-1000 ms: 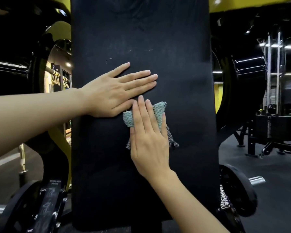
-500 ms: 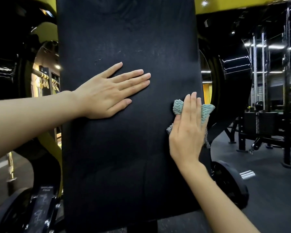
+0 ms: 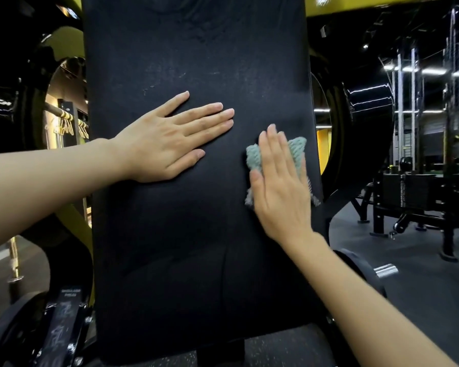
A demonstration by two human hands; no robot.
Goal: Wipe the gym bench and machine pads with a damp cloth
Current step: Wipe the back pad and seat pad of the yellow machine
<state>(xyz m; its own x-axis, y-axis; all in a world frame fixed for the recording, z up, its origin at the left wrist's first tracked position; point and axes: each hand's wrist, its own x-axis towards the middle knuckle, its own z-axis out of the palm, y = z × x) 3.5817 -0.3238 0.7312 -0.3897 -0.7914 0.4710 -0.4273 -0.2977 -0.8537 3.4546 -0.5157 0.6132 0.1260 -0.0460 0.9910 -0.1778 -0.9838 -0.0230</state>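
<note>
The cloth [image 3: 298,149], a teal knitted rag, lies flat against the black pad [image 3: 196,260] under the right hand [image 3: 278,192], close to the pad's edge at 3 o'clock. That hand's fingers [image 3: 272,147] are straight and held together. They press the cloth down rather than gripping it, and teal corners poke out on either side of them.

The left hand [image 3: 167,144] rests flat on the pad at 9 o'clock of the cloth. Its fingers are straight and slightly spread, holding nothing, with the tips pointing toward 3 o'clock.

The pad's long axis runs from 12 to 6. Most of its bare surface lies toward 9 and 6 o'clock from the cloth, so I'd judge the next stroke goes toward 9. The left hand sits near that path, just apart from the cloth. Pale specks [image 3: 149,88] show at 12 o'clock of the left hand.
</note>
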